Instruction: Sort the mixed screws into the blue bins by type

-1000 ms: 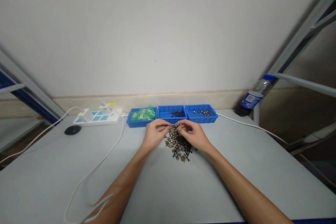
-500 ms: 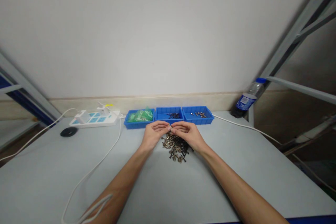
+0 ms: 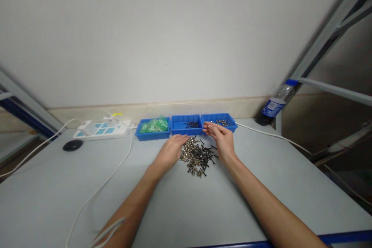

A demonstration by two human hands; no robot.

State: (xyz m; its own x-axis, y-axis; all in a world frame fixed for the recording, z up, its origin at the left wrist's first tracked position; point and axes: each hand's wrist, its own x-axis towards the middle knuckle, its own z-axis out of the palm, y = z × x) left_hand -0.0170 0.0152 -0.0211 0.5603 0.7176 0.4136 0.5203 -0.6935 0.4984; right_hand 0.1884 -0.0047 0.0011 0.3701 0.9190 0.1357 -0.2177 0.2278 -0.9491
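A heap of small dark and brass-coloured screws (image 3: 198, 155) lies on the grey table (image 3: 186, 205). My left hand (image 3: 171, 150) rests at the heap's left edge, fingers curled down onto the screws. My right hand (image 3: 221, 139) reaches past the heap to the front rim of the right blue bin (image 3: 229, 118), fingertips pinched together; what they hold is too small to make out. Behind the heap stand the middle blue bin (image 3: 180, 125) with a few dark screws and the left blue bin (image 3: 145, 133) with green bags.
A white power strip (image 3: 100, 130) with cables sits at the back left, next to a black disc (image 3: 72, 145). A white cable (image 3: 99, 192) runs across the table toward me. A plastic bottle (image 3: 274, 102) leans by a metal frame at the back right.
My hands have parted from a joint pinch above the heap. The right hand has moved up and right to the right bin; the left has dropped onto the heap's edge.
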